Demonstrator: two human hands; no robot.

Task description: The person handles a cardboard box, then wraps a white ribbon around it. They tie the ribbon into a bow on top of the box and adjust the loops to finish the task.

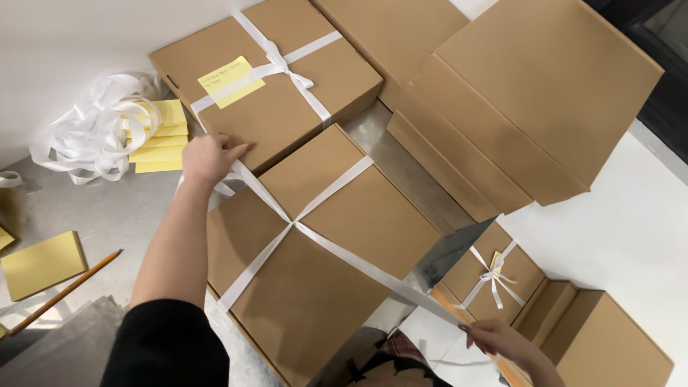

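A flat brown cardboard box (322,251) lies in front of me with white ribbon (337,247) crossed over its lid. My left hand (208,158) grips one ribbon end at the box's far left corner. My right hand (502,338) pinches the other end, pulled taut off the box's near right edge. Just beyond sits a second brown box (301,107), tied with a white ribbon bow (276,61) and bearing a yellow sticky note (229,81).
Loose white ribbon (86,132) is heaped on yellow notes (161,147) at the left. A yellow pad (39,264) and a pencil (68,290) lie near left. Larger brown boxes (530,107) are stacked at right; a small tied box (494,272) is lower right.
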